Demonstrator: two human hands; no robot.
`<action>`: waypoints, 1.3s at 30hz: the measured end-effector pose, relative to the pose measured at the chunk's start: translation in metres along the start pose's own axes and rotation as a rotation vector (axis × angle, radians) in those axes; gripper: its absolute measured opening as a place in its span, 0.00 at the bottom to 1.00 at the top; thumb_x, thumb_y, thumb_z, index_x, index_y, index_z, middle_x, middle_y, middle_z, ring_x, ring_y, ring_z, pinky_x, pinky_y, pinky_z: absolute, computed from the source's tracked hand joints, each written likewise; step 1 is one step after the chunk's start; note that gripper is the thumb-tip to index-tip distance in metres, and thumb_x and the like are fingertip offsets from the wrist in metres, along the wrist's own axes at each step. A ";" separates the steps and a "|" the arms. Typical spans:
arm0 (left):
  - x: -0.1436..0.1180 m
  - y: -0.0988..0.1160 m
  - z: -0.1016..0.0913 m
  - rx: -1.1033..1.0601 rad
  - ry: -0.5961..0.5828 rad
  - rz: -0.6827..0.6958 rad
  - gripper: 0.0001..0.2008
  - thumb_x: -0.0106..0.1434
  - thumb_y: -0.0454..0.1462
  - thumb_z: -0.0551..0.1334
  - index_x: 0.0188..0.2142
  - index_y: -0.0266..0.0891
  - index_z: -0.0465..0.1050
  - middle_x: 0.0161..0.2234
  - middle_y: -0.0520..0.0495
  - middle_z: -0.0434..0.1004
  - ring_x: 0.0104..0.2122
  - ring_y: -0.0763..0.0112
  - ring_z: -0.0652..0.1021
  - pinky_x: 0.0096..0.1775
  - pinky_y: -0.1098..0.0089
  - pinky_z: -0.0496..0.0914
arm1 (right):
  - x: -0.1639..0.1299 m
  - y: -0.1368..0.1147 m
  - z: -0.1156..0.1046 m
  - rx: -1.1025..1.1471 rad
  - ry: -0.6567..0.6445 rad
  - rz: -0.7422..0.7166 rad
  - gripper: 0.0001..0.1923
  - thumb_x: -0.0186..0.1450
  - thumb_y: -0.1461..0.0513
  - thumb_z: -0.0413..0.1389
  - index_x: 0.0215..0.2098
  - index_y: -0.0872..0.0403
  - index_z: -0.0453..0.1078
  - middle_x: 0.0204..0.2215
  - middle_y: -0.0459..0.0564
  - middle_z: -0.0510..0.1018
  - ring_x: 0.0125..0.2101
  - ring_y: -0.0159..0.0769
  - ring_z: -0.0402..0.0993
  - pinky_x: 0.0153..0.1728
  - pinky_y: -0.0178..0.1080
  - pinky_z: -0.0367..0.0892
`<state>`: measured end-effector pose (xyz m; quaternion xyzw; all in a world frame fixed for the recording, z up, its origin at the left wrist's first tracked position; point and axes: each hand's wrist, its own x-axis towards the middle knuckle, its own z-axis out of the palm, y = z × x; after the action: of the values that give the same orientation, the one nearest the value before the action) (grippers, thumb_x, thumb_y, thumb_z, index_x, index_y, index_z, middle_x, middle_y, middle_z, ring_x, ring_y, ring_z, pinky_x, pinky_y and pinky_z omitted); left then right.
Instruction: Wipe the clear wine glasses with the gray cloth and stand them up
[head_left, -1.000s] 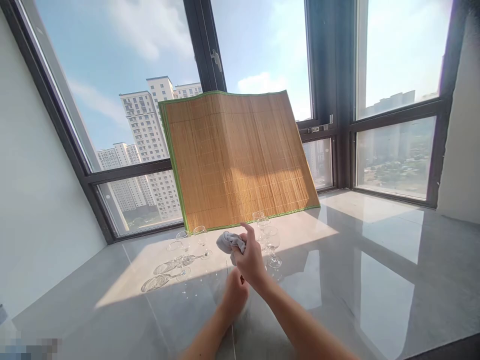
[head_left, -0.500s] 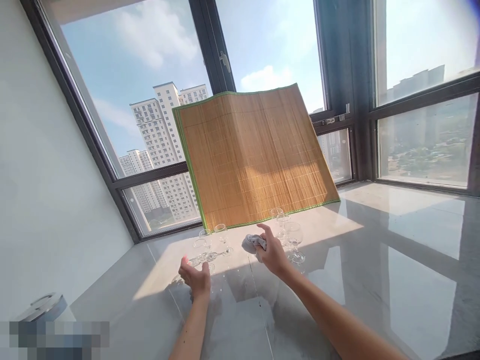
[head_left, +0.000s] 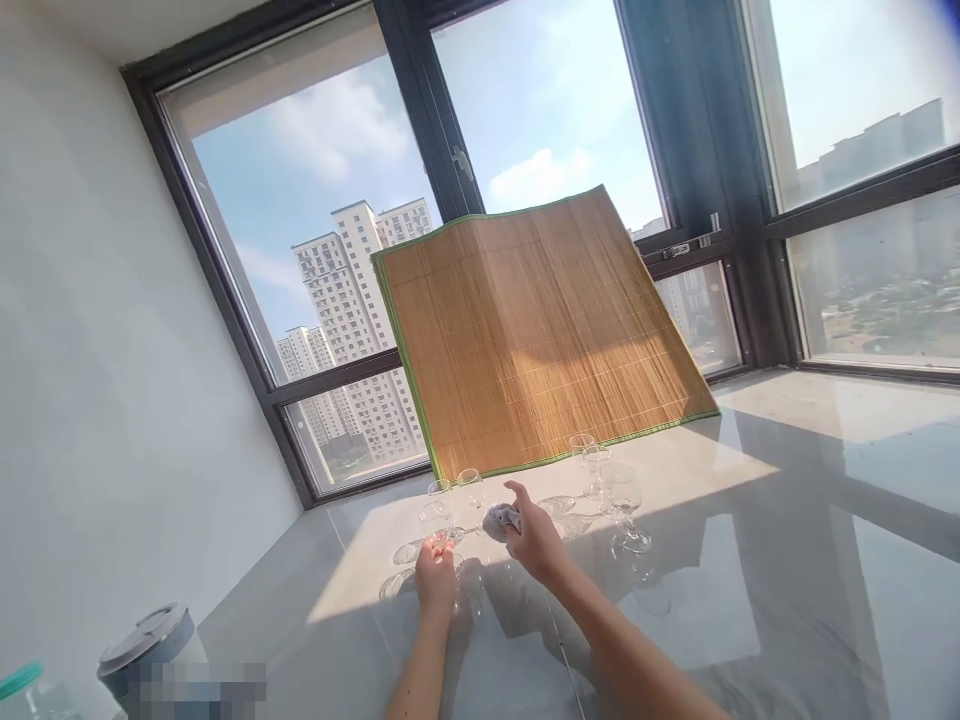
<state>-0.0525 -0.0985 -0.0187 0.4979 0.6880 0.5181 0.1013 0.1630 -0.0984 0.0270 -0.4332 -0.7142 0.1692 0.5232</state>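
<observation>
My left hand (head_left: pixel 436 580) is closed, its fingertips at the stem or foot of a clear stemmed glass (head_left: pixel 433 512); the exact grip is partly hidden. Close by stands another stemmed glass (head_left: pixel 470 488), with a further glass overlapping just behind. A crumpled grey cloth (head_left: pixel 500 521) is bunched in my right hand (head_left: pixel 536 540), whose index finger sticks out ahead. To the right of that hand, several clear glasses stand grouped, the nearest being a stemmed glass (head_left: pixel 622 492) on a round foot.
A woven bamboo mat (head_left: pixel 547 330) with green edging leans against the window behind the glasses. Everything stands on a glossy grey stone surface (head_left: pixel 697 570). At the lower left are a lidded container (head_left: pixel 146 645) and a turquoise-lidded jar (head_left: pixel 21 680). A white wall borders the left.
My left hand has closed, from spread fingers beside the left glasses to a grip at one of them. The right hand keeps the cloth. The view has shifted, bringing the turquoise lid in.
</observation>
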 end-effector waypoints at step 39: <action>-0.010 0.027 0.003 0.243 -0.073 0.393 0.17 0.60 0.30 0.52 0.40 0.38 0.79 0.37 0.44 0.79 0.40 0.61 0.75 0.43 0.65 0.66 | -0.003 -0.002 -0.003 -0.121 -0.012 -0.092 0.37 0.56 0.71 0.50 0.62 0.51 0.48 0.32 0.46 0.73 0.30 0.34 0.67 0.31 0.34 0.60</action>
<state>-0.0304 -0.1054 -0.0020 0.6494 0.6310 0.4228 -0.0373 0.1650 -0.1021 0.0279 -0.4298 -0.7453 0.1038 0.4990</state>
